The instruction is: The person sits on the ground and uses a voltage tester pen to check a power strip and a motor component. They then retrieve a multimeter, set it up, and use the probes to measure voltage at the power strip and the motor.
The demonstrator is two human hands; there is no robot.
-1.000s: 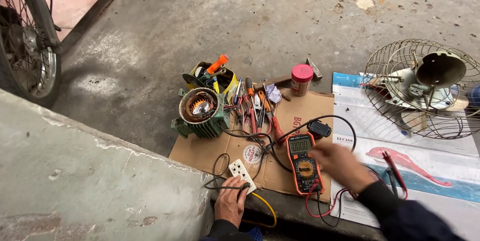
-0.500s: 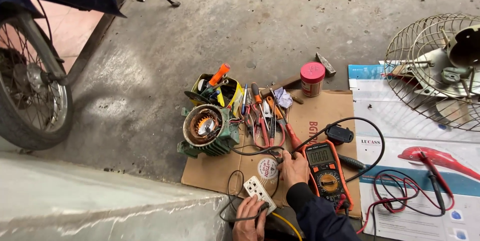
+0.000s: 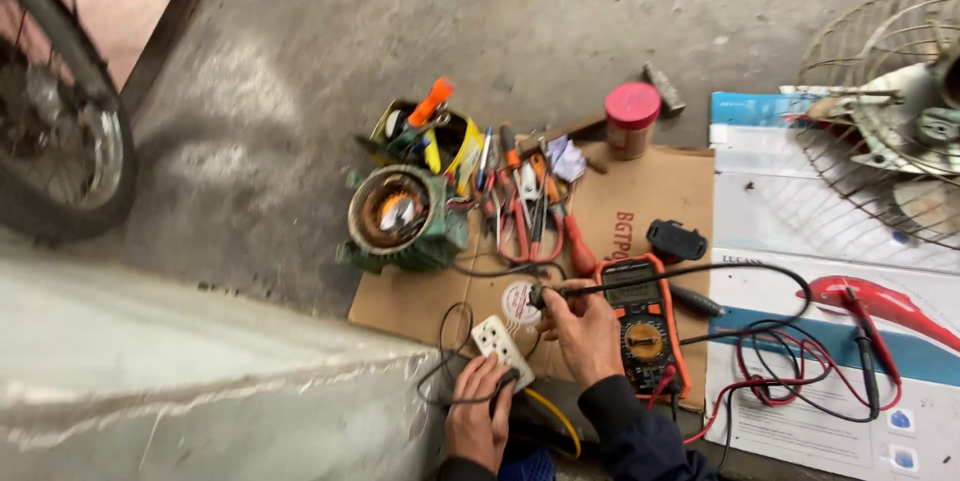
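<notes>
My left hand [image 3: 478,413] rests at the near end of a white socket strip [image 3: 500,345] and grips the strip's dark cable. Just right of the strip, my right hand [image 3: 585,333] pinches a black plug [image 3: 540,294], whose black cable runs off to the right. The plug hovers just above the strip and a small white roll [image 3: 519,305]; I cannot tell whether it touches either. An orange multimeter [image 3: 645,327] lies on the cardboard [image 3: 650,191] right beside my right hand, with red and black probe leads [image 3: 800,371] trailing right.
A green motor stator [image 3: 400,221] and a yellow tin of tools [image 3: 432,133] stand at the cardboard's left, with loose pliers and screwdrivers [image 3: 535,211] beside them. A red-lidded jar [image 3: 632,119], a black adapter [image 3: 676,239], a wire fan cage [image 3: 880,111], a motorbike wheel [image 3: 60,141] and a concrete ledge [image 3: 200,371] surround me.
My right hand left the multimeter, moved left and now holds the black plug by the socket strip. My left hand stays at the strip. The view has closed in.
</notes>
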